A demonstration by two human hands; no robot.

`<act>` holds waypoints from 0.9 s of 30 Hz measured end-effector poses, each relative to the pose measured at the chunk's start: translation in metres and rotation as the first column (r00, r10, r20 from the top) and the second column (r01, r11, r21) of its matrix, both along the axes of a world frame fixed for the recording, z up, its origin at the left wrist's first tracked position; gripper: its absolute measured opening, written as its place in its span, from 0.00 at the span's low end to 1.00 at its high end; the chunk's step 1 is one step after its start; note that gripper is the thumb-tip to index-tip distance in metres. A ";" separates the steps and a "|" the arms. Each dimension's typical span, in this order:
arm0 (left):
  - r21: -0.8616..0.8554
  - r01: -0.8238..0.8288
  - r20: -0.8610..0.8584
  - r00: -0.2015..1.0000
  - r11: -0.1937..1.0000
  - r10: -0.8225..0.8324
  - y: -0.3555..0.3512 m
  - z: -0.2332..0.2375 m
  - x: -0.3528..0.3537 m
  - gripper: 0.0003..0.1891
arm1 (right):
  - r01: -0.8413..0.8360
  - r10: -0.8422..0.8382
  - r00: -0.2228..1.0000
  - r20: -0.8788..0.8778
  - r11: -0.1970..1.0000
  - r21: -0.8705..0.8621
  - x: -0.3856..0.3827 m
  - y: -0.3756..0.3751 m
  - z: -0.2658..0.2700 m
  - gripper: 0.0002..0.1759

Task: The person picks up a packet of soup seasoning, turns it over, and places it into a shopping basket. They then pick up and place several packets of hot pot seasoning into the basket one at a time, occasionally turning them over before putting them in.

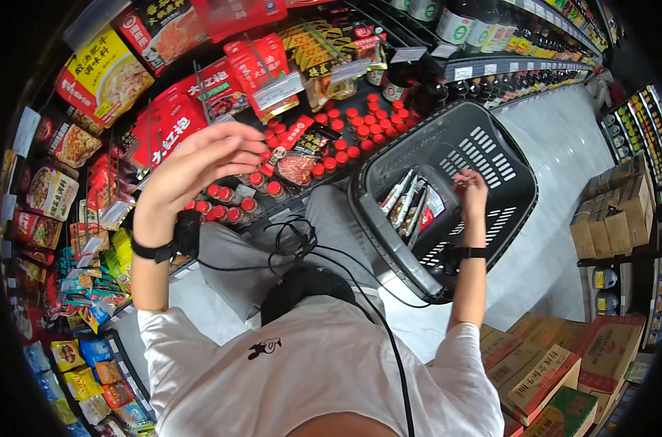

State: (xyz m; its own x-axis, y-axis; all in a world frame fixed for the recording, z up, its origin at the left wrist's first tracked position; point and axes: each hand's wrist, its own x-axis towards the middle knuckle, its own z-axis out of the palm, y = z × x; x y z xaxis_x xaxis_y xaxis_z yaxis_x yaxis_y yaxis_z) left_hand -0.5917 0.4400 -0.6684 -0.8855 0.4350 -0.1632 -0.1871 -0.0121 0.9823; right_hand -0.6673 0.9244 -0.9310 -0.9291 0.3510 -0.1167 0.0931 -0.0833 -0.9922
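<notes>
My left hand [207, 156] is raised in front of the shelf, fingers stretched out and nothing held. Just past its fingertips, a red and black seasoning packet with a meat picture [298, 164] lies among red-capped bottles [374, 124]. Hanging red pouches [178, 120] are behind and above this hand. My right hand [473, 195] is over the dark grey shopping basket [507, 186], its fingers loosely bent and apart with no item visible in them. Several upright packets [414, 207] stand together inside the basket, left of that hand.
Cardboard boxes [542, 371] are stacked at lower right, with more cartons [615, 204] farther along. Large dark bottles [458, 29] line the upper shelf. Small snack-like bags [90, 371] fill the lower left rack. A black cable [389, 328] runs across my shirt and lap.
</notes>
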 end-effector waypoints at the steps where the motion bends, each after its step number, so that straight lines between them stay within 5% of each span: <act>1: 0.005 -0.046 -0.024 0.999 0.999 0.046 -0.014 0.003 0.009 0.16 | -0.030 0.030 1.000 0.002 0.999 0.041 0.000 -0.008 0.018 0.11; 12: 0.088 -0.508 -0.501 0.721 0.857 0.479 -0.104 0.033 0.080 0.15 | -0.489 0.569 0.805 -0.166 0.796 0.359 0.004 -0.153 0.190 0.11; 16: 0.042 -0.556 -0.476 0.720 0.830 0.506 -0.123 0.031 0.074 0.14 | -0.530 0.668 0.705 -0.237 0.719 0.450 -0.006 -0.205 0.220 0.15; 27: 0.271 -0.556 -0.262 0.743 0.786 0.616 -0.185 0.013 0.018 0.14 | -0.547 0.854 0.473 -0.217 0.478 0.688 -0.043 -0.342 0.259 0.15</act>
